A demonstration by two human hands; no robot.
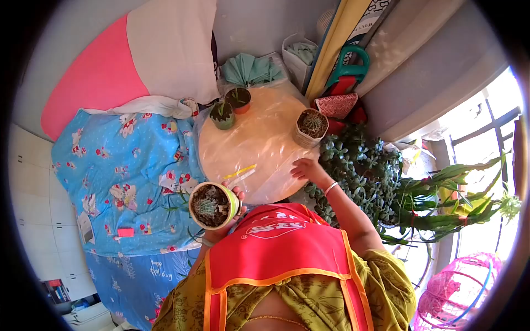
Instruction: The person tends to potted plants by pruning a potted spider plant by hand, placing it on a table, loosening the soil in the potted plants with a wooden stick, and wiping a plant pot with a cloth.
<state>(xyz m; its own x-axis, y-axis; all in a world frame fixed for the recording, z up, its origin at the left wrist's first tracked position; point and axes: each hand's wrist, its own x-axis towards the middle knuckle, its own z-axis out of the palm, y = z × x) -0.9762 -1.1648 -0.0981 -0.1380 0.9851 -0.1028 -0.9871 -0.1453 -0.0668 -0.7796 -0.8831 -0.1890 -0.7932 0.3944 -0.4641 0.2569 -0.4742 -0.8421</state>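
Nearest to the camera is one red apron (276,245), worn over one patterned shirt (386,276). Just beyond it, on the left side, the person's left hand (229,227) holds one pot (236,202), with the fingers curved around its outer wall. The pot is raised beside the near edge of the table, its opening turned to the camera, and one cactus (207,208) stands in the soil.

For holding it well, it seems best to support the pot from below and keep the fingers under the rim, away from the spines; tilting it much could spill the soil. The right hand (310,171) is empty, its fingers loosely spread near the table's right edge; whether it touches the surface, one cannot tell.

On the one round table (265,140) lie two thin strips, one yellow strip (239,170) and one white strip (241,177). Farther away are three more pots: one pale pot (305,137) at the right, one green pot (223,123) and one brown pot (242,110) side by side at the left.
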